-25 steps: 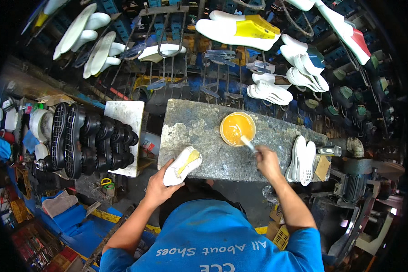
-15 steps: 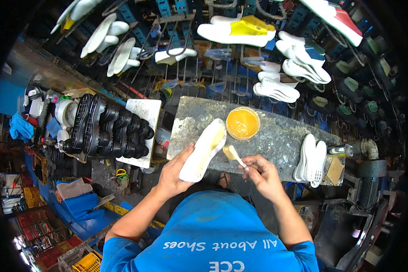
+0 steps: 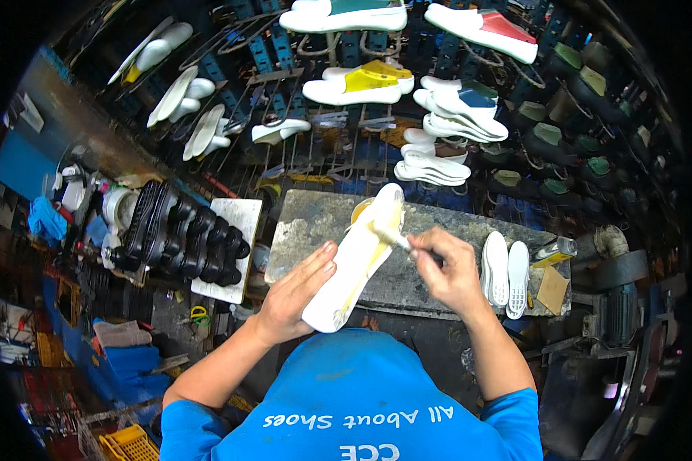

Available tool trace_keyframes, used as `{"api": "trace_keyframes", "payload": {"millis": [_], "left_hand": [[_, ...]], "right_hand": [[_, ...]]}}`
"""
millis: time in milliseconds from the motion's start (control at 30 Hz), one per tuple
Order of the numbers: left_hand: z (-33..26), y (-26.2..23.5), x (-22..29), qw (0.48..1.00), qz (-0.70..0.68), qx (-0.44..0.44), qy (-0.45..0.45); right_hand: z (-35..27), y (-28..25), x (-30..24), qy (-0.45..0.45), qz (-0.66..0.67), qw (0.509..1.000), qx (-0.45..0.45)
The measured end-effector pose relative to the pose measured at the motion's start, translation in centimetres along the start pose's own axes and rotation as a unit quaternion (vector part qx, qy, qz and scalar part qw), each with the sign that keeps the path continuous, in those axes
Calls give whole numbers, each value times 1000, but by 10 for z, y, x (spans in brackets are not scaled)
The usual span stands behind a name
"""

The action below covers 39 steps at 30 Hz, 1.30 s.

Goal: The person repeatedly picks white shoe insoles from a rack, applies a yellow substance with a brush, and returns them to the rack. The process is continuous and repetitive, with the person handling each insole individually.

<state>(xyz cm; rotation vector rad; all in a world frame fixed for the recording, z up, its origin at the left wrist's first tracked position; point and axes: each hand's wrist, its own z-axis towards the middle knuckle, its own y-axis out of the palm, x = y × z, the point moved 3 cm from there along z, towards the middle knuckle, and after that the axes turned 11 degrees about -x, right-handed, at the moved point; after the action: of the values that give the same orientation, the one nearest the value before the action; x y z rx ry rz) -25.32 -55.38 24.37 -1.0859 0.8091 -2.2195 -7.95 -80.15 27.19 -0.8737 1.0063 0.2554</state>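
Note:
A white shoe sole (image 3: 337,288) is tilted in my left hand (image 3: 288,300), which grips it along its left side near the lower end. Yellowish glue coats part of its surface. My right hand (image 3: 447,269) pinches the handle of a small brush (image 3: 388,233), and the brush's bristles lie on the upper part of the sole. Behind the sole, a bowl of yellow-orange glue (image 3: 359,209) shows only at its left rim. Two more white soles (image 3: 495,269) rest side by side toward the bench's right end.
The grey, stained bench (image 3: 307,223) spans the middle. Black soles (image 3: 181,234) are stacked on a white board (image 3: 234,230) at left. White shoes on lasts (image 3: 361,86) hang from racks beyond. A tan rectangular piece (image 3: 552,290) and a can (image 3: 555,250) sit at the bench's right end.
My right hand has brought the brush up onto the sole. The sole has shifted in front of the glue bowl, now mostly hiding it. The whole view has shifted too.

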Motion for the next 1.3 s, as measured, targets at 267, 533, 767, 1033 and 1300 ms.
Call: {"api": "trace_keyframes", "payload": {"millis": [267, 533, 767, 1033, 1300], "left_hand": [[4, 2, 11, 1000, 5, -4, -24], [13, 1, 15, 995, -27, -69, -74], [20, -4, 15, 970, -155, -98, -160], [20, -8, -4, 892, -350, -144, -246], [7, -4, -28, 744, -609, -73, -266]], "right_hand": [[-33, 23, -43, -123, 18, 991, -42], [-30, 9, -13, -89, 7, 995, -45], [-10, -7, -21, -257, -62, 947, -181], [33, -19, -24, -221, -61, 951, -206], [57, -13, -16, -239, -44, 948, -205]]}}
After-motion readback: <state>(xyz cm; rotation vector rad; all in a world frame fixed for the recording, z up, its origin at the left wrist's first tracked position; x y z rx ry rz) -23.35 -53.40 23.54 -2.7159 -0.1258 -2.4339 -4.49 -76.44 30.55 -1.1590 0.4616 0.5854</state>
